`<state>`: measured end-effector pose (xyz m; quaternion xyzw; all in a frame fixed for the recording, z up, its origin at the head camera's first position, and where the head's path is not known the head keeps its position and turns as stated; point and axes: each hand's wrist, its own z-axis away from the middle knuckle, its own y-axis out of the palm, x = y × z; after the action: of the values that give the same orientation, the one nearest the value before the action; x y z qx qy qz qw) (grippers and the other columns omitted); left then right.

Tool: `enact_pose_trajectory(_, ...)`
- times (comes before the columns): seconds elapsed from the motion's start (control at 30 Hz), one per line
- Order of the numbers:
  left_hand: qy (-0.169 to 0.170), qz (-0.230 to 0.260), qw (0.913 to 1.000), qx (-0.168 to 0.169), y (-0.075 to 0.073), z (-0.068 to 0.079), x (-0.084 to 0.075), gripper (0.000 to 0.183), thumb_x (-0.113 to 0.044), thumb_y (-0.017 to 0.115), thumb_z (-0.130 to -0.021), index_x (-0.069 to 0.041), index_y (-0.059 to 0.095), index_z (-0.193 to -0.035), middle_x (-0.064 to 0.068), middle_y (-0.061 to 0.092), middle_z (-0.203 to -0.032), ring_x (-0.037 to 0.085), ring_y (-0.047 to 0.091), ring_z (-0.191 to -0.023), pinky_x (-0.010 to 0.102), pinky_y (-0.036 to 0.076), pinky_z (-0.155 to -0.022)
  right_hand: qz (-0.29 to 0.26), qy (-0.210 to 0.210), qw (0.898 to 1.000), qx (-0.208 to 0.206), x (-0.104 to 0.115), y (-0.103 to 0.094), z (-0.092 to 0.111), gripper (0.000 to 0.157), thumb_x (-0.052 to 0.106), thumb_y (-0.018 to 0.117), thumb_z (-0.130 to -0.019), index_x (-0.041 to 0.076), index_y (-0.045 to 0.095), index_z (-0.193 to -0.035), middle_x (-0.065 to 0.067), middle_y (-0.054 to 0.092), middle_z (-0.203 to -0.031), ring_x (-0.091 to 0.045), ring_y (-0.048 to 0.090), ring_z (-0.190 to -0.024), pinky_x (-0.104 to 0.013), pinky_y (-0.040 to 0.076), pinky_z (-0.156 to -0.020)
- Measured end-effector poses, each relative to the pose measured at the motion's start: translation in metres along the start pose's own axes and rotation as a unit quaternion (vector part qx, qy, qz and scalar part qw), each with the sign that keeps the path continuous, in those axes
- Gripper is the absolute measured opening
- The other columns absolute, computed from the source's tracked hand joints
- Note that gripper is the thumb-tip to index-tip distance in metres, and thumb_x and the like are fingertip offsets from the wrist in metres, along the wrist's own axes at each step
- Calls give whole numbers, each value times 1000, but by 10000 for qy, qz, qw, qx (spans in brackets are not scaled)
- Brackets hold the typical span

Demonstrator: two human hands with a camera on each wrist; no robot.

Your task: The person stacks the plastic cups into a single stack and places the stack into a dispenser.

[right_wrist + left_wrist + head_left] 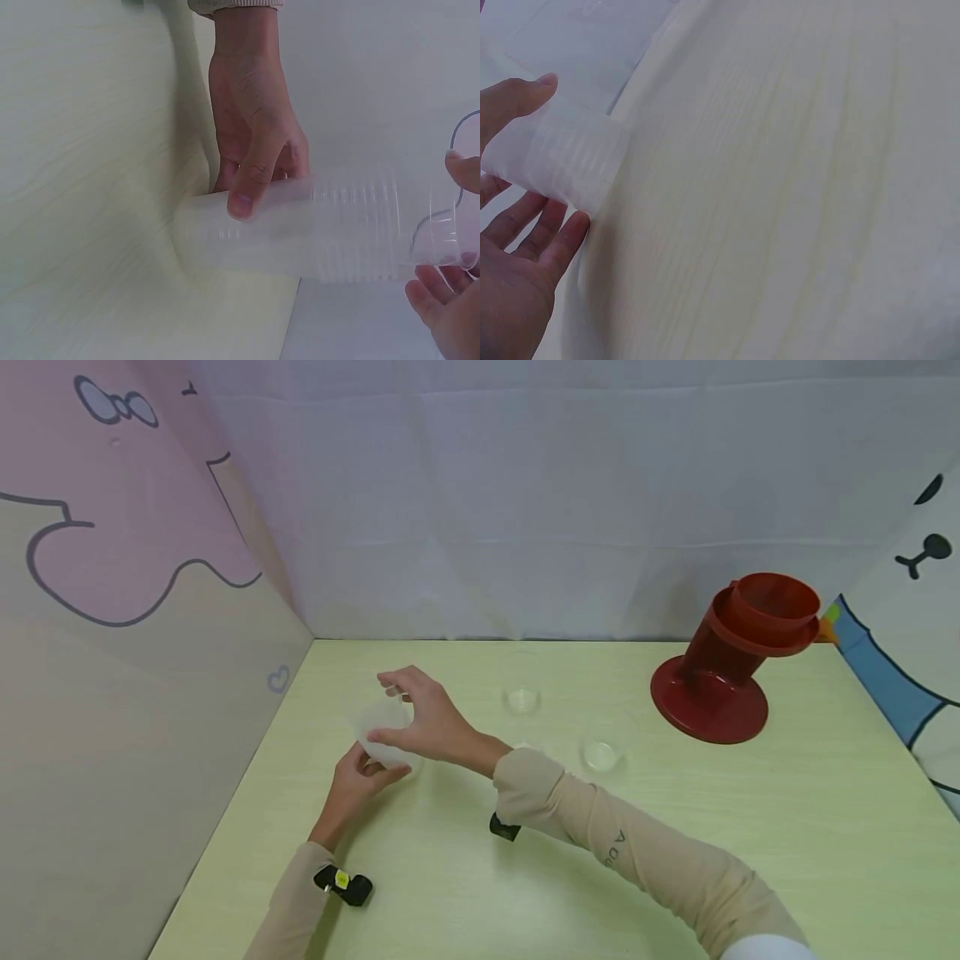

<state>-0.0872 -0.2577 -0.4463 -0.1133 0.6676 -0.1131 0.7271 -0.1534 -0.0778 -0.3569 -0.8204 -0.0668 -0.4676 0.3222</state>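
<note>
A stack of clear plastic cups (382, 735) stands at the left of the table, its nested rims showing as ridges in the right wrist view. My left hand (360, 781) grips the stack low down, thumb on one side and fingers on the other. Higher up, my right hand (427, 718) holds a clear cup (436, 232) at the top of the stack, partly raised out of it. That cup's upper end leaves the right wrist view. Separate clear cups (521, 700) (602, 756) stand to the right, one more being partly hidden behind my right forearm.
A red round-based stand (708, 702) with a tilted, wide-mouthed top is at the back right of the pale table (600, 877). White cloth (480, 510) closes off the back, with printed cloth at both sides.
</note>
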Motion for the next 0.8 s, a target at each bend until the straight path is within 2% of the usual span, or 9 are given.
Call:
enact_pose_trajectory(0.23,12,-55,10000,15,0,-1,-1,70,-22,78,-80,-13,41,-139,7,48,-135,26,55,-115,28,48,-89,198,5,9998,29,-2,1,2,68,25,80,-77,4,48,-134,-6,52,-124,-18,50,-110,-25,46,-92)
enact_pose_trajectory(0.4,-7,4,10000,-19,-1,-8,17,71,-26,79,-78,-17,42,-139,4,48,-136,24,55,-115,31,47,-91,301,57,9995,70,-4,1,4,68,27,79,-77,4,48,-134,-8,53,-125,-17,50,-110,-21,44,-90)
enact_pose_trajectory(0.47,-18,29,10000,-50,-1,-11,25,71,-28,80,-77,-20,43,-138,2,48,-135,23,55,-115,31,47,-91,291,99,9995,86,-5,1,6,68,27,79,-77,3,49,-133,-8,53,-126,-17,50,-111,-24,44,-91)
enact_pose_trajectory(0.63,80,-18,9999,-111,-1,-11,31,71,-33,80,-76,-22,44,-136,0,49,-134,22,56,-114,31,48,-90,244,279,9993,73,-11,4,12,66,31,77,-79,3,50,-132,-9,53,-127,-20,50,-113,-32,45,-93)
enact_pose_trajectory(0.8,121,-94,9998,-136,-1,-10,31,72,-34,80,-76,-24,44,-136,0,48,-134,23,55,-114,36,49,-90,253,442,9987,37,-13,6,15,63,33,75,-81,4,51,-131,-6,53,-127,-19,51,-114,-30,45,-93)
